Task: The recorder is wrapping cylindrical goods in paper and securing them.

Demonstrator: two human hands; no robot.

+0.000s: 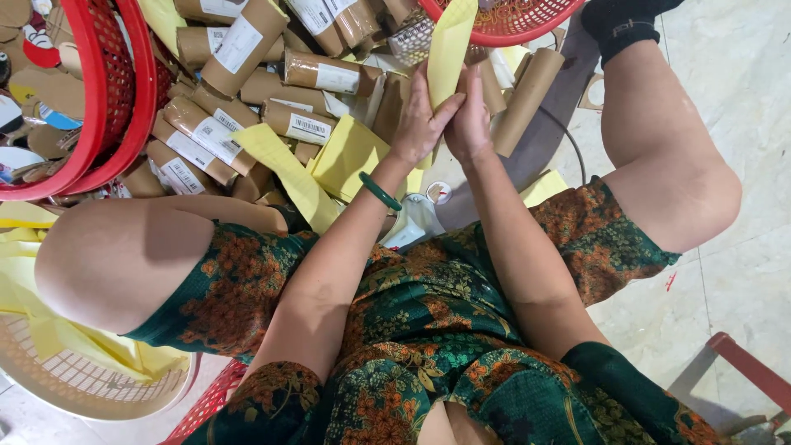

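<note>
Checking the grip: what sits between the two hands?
Head view: a long yellow paper strip is pressed between the left hand and right hand.

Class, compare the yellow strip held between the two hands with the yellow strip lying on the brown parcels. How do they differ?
The held strip stands nearly upright, pinched between the left hand and right hand; the loose strip lies slanted across the brown parcels, untouched. Both are plain yellow and long.

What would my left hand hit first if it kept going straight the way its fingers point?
Probably the red basket rim: the left hand, pressed to the yellow strip, points along it toward that rim. Depth is unclear.
</note>
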